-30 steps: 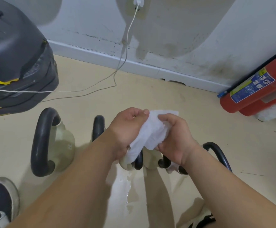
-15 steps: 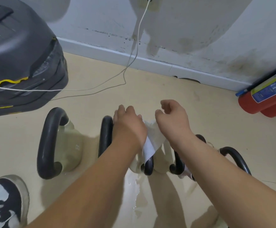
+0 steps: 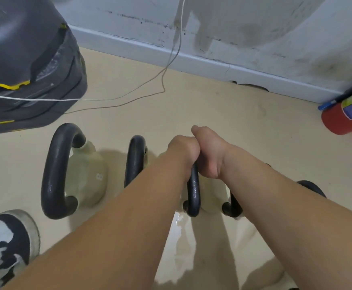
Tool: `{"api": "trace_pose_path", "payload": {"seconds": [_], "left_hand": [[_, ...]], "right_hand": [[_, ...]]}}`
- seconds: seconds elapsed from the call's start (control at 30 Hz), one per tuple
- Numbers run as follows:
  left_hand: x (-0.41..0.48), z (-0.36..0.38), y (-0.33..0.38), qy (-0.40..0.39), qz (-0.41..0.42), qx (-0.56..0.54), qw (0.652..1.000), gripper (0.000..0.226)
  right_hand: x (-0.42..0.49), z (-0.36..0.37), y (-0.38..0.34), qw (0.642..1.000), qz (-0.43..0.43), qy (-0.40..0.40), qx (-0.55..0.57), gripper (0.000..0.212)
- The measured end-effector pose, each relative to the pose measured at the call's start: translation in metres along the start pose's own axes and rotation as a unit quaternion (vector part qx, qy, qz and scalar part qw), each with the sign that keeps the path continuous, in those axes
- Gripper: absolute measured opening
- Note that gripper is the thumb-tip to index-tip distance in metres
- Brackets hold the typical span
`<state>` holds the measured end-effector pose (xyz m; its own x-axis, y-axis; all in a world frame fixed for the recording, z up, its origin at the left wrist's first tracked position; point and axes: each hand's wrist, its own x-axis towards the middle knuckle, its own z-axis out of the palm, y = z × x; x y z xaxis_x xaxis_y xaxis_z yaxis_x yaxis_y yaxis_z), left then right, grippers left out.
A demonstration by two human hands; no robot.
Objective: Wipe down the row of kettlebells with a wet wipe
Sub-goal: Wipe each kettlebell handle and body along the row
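Left hand [image 3: 182, 150] and right hand [image 3: 209, 158] pressed knuckle to knuckle on top of one black handle [image 3: 193, 191], both closed over it, fingers bent away to the far side and hidden. Wet wipe not visible. Handle is a smooth, slightly glossy loop on a pale cream, rounded third kettlebell [image 3: 211, 198]. Row runs left to right on the floor [image 3: 233, 122]: first kettlebell [image 3: 87, 176], matte cream body marked "8"; second kettlebell [image 3: 135, 160], mostly behind the left forearm; two more dark loops [image 3: 232, 206] right of the hands. Shiny wet patch [image 3: 179, 227] just before the third. Black-and-white shoe [image 3: 5, 243] lower left. Grey hard-shell case [image 3: 24, 59], thin white cable [image 3: 164, 70], red cylindrical extinguisher [image 3: 338, 120] by the scuffed wall [image 3: 254, 28].
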<state>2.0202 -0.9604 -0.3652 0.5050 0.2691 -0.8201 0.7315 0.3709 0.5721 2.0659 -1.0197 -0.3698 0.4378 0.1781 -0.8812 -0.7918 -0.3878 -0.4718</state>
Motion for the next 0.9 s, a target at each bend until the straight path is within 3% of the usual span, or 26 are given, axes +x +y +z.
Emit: {"api": "trace_pose_path", "payload": {"seconds": [0.17, 0.3, 0.43, 0.53, 0.7, 0.77, 0.83, 0.9], "left_hand": [[-0.006, 0.001, 0.002, 0.004, -0.038, -0.098, 0.994, 0.033], [-0.014, -0.004, -0.009, 0.016, 0.005, -0.052, 0.999, 0.021], [-0.024, -0.003, -0.026, 0.006, 0.045, -0.063, 0.997, 0.042], [-0.029, 0.002, -0.049, 0.006, 0.092, -0.072, 0.993, 0.019], [-0.048, 0.007, -0.065, -0.013, 0.111, -0.170, 0.979, 0.030], [-0.047, 0.008, -0.074, -0.025, 0.096, -0.216, 0.971, 0.029], [-0.062, 0.002, -0.083, -0.038, 0.064, -0.234, 0.969, 0.057], [-0.070, -0.001, -0.107, -0.073, 0.080, -0.275, 0.955, 0.061]], "right_hand": [[-0.009, 0.000, 0.006, 1.000, -0.024, 0.020, 0.006, 0.061], [-0.028, 0.005, 0.005, 0.995, -0.074, 0.031, 0.052, 0.033], [-0.062, 0.006, 0.020, 0.991, -0.079, 0.057, 0.089, 0.040], [-0.078, 0.008, 0.048, 0.990, -0.062, 0.025, 0.126, 0.049], [-0.086, 0.008, 0.076, 0.979, -0.113, 0.045, 0.161, 0.036], [-0.090, 0.003, 0.086, 0.979, -0.157, 0.065, 0.116, 0.035], [-0.095, 0.001, 0.103, 0.980, -0.185, 0.064, 0.022, 0.037], [-0.096, 0.005, 0.126, 0.975, -0.199, 0.090, -0.030, 0.037]]}}
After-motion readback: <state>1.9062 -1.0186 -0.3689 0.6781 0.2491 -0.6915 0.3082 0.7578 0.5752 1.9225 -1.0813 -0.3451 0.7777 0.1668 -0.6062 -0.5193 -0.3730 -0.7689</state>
